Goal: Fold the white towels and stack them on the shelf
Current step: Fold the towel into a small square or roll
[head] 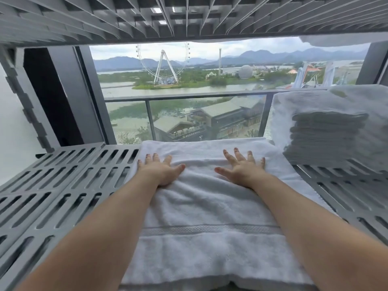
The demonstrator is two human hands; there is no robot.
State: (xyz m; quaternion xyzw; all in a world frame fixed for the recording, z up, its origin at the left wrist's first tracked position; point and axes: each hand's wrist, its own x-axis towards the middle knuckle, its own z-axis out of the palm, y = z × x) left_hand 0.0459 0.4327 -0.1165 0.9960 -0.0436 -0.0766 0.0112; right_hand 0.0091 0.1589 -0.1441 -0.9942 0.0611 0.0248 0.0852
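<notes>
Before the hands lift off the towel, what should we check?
1. Left hand flat on the white towel: ok.
2. Right hand flat on it too: ok.
3. Towel top smooth: not ok, wrinkles between the hands.
4. Towel resting on the grey shelf: ok.
5. Towel apart from the grey stack at the right: cannot tell.
</notes>
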